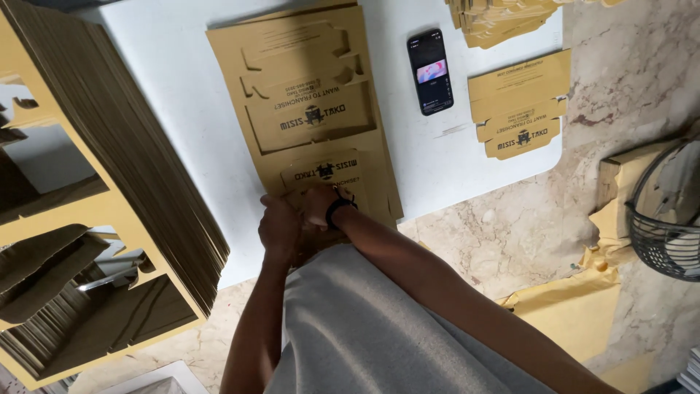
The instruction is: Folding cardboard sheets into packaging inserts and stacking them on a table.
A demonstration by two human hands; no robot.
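Far left: a tall stack of die-cut cardboard sheets (109,182), heaped at the table's edge, probably so the next sheet lies in easy reach. Middle: a flat die-cut box blank (310,102) spread on the white table (168,80), near edge drawn up to the body. Left hand (279,228) curled shut over that near flap, right hand (319,206) pressed just beside it, fingers bent onto the same flap; how tightly, impossible to tell. Beyond: 1 phone (429,71), screen lit, face up, well apart from the blank. Further right: a folded box (519,106) set aside, then a wire basket (667,219) on the floor.
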